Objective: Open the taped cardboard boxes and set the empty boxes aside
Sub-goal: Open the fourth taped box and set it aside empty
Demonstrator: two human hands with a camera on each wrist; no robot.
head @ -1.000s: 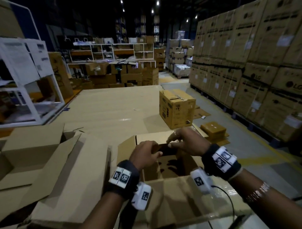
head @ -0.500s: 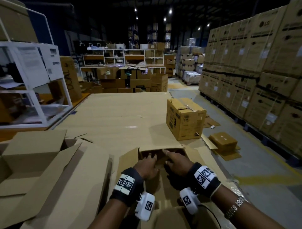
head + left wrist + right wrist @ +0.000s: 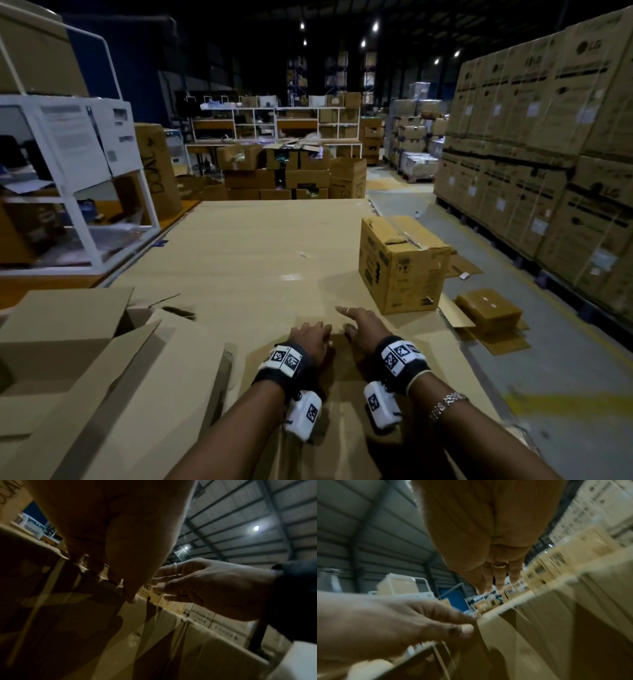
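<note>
The cardboard box (image 3: 346, 380) right in front of me lies pushed down flat on the big cardboard sheet (image 3: 257, 246). My left hand (image 3: 310, 334) and right hand (image 3: 359, 322) lie side by side on its far edge, fingers stretched forward and pressing on it. In the left wrist view the left hand (image 3: 109, 577) touches the cardboard edge, with the ringed right hand (image 3: 171, 586) beside it. In the blurred right wrist view the right hand (image 3: 498, 586) points at the edge and the left hand (image 3: 450, 622) has its thumb on the cardboard. A taped box (image 3: 400, 263) stands upright ahead on the right.
Opened boxes with raised flaps (image 3: 85, 359) fill the near left. A white rack (image 3: 78, 171) stands at far left. A small flat box (image 3: 489, 308) lies on the floor to the right, before a wall of stacked cartons (image 3: 548, 154). More boxes (image 3: 291, 171) are piled beyond the sheet.
A second ago both hands held the box's far flap up with the inside showing. They have pushed forward and down, and the box now lies flat under straight fingers.
</note>
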